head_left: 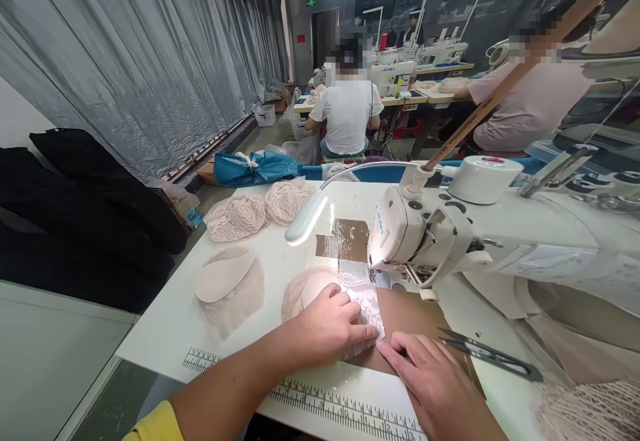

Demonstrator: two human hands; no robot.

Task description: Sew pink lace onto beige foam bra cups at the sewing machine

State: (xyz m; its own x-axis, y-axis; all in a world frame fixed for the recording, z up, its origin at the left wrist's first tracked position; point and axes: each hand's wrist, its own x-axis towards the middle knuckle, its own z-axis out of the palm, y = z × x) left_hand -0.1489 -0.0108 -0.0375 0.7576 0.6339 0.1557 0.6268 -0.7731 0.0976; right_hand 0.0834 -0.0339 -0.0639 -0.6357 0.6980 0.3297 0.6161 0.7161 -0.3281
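A white lace piece [367, 294] lies with a beige bra cup [311, 286] at the front of the sewing machine [395, 224], its upper edge close to the needle area. My left hand [337, 321] rests over the lace and cup, fingers curled, thumb pressed along the lace's right edge. My right hand [425, 364] lies on the brown plate [407, 311], its index fingertip meeting the lace's lower corner beside my left thumb. Both hands grip the lace edge there; the undersides of the fingers are hidden. Black thread snips [493, 354] lie right of my right hand.
Another cup with sheer fabric [227, 288] lies left; lace cups [240, 214] sit at the table's back edge. A lamp [307, 218] arches over the table. Printed ruler marks [345, 411] run along the front. Two people [345, 118] sit at machines beyond.
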